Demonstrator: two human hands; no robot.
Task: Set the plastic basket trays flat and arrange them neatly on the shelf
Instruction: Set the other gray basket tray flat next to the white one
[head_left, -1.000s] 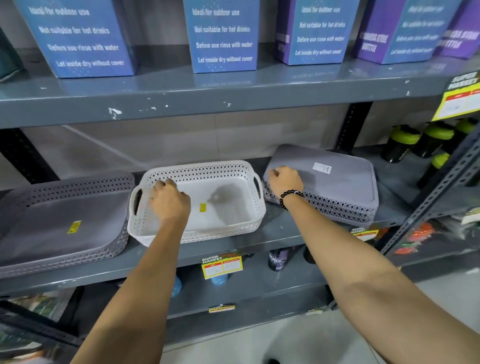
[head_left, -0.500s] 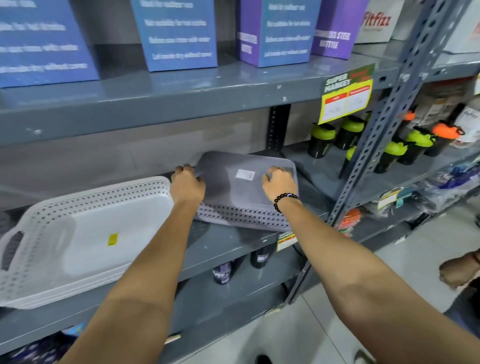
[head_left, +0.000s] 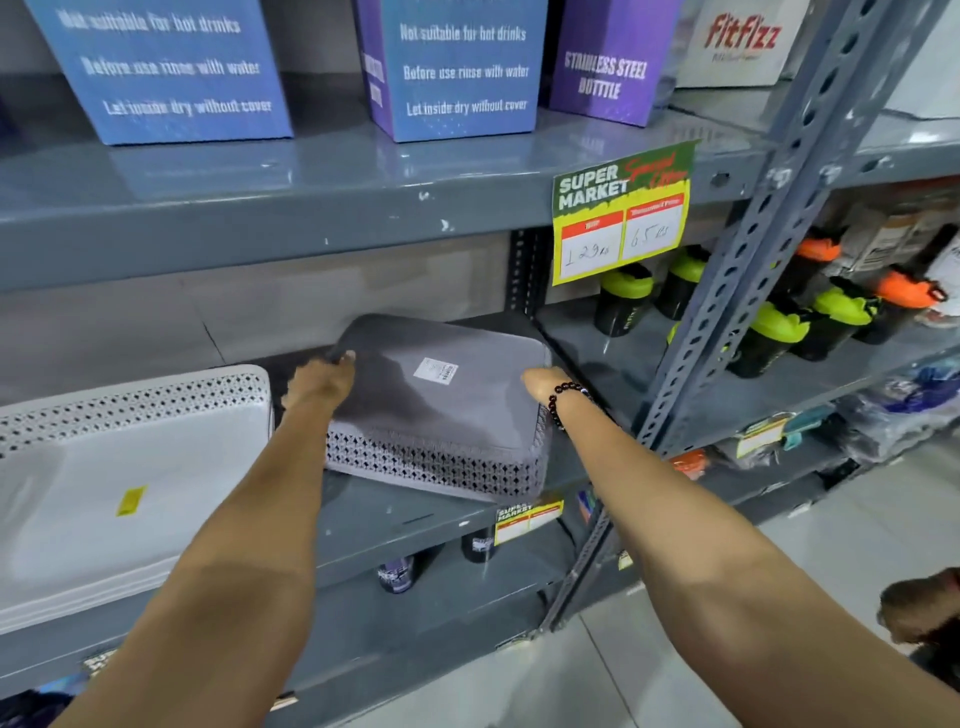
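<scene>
I have both hands on the grey basket tray (head_left: 441, 410), which sits upside down on the middle shelf (head_left: 395, 514), its flat base facing up with a white label on it and its perforated wall facing me. It is tilted, the far edge raised toward the back and the near rim down on the shelf board.

My left hand (head_left: 322, 382) grips the far left corner, fingers curled over the edge. My right hand (head_left: 543, 382) holds the right side near the far corner, just ahead of my bead bracelet (head_left: 566, 402); its fingers are hidden behind the tray's edge, so I cannot tell how tightly they close.

The tray's long axis runs left to right between my hands, slightly skewed to the shelf front, with its right end further back. Both hands are about equally near and sit on opposite short ends, so I judge the next move to be a two-handed turn, bringing the tray over to lie flat and square.

Just to its left, apart from it, the white basket tray (head_left: 124, 493) lies open side up. The gap there is narrow, so I would mind that neighbour as I turn.
</scene>
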